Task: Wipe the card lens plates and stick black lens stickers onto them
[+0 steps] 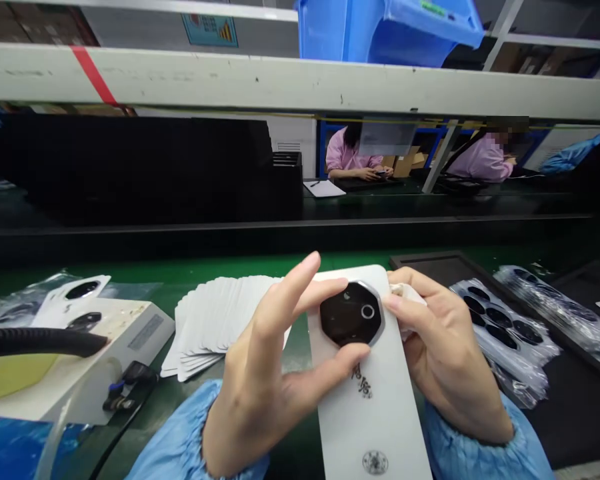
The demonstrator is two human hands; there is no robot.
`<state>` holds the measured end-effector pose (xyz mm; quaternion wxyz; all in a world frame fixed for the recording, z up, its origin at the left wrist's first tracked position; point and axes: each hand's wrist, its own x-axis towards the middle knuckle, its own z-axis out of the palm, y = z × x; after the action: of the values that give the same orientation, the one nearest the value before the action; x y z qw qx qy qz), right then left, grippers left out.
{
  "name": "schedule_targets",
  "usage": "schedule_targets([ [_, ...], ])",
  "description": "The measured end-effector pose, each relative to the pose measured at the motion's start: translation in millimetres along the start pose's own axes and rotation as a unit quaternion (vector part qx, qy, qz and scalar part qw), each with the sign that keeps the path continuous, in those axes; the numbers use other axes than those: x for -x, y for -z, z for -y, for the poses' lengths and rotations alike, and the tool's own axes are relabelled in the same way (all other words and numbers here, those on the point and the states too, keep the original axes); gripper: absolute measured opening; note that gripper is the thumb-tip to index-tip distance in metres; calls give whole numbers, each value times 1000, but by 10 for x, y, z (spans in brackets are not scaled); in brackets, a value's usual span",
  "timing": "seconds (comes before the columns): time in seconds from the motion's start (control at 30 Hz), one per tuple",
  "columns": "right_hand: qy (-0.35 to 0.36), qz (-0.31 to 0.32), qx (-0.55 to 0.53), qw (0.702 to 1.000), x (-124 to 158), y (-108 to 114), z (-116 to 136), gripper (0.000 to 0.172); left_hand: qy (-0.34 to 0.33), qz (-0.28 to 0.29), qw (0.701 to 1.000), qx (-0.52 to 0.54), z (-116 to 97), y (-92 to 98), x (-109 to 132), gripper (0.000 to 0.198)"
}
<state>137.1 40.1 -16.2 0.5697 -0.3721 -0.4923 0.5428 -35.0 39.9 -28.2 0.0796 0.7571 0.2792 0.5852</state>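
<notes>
A white phone back cover [375, 427] stands tilted toward me at the front middle, with dark lettering and a round emblem. Near its top sits an eight-sided black camera lens plate [347, 323] with a silver rim. My left hand [275, 367] spans this plate, index fingertip at its upper edge and thumb at its lower edge; the other fingers are raised. Between the thumb and fingers of my right hand [445, 353] is a crumpled white cloth [409, 295], against the cover's right edge. The fingers behind the cover are hidden.
Fanned white cards or panels [220, 320] lie left of centre. Further left stands a white box-shaped fixture [135, 340] with a black hose [40, 342]. Bagged camera-lens parts [505, 327] lie on a black tray [570, 413] at right. Across the bench, people in pink [343, 153] sit.
</notes>
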Motion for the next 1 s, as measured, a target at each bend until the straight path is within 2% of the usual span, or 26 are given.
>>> schedule_targets([
  [0.1, 18, 8, 10, 1000, 73, -44, -29, 15, -13, -9, 1000, -6, -28, 86, 49, 98],
  [0.23, 10, 18, -9, 1000, 142, -20, -33, 15, -30, 0, 999, -16, -45, 99, 69, 98],
  [0.63, -73, 73, -84, 991, 162, 19, -4, 17, 25, 15, 999, -13, -104, 115, 112, 94],
  [0.87, -114, 77, -113, 984, 96, 10, -5, 19, 56, 63, 996, -21, -141, 203, 73, 79],
  [1.0, -133, 68, -111, 983, 103, -17, 18, 22, 85, 96, 991, -45, -204, 264, 71, 79],
])
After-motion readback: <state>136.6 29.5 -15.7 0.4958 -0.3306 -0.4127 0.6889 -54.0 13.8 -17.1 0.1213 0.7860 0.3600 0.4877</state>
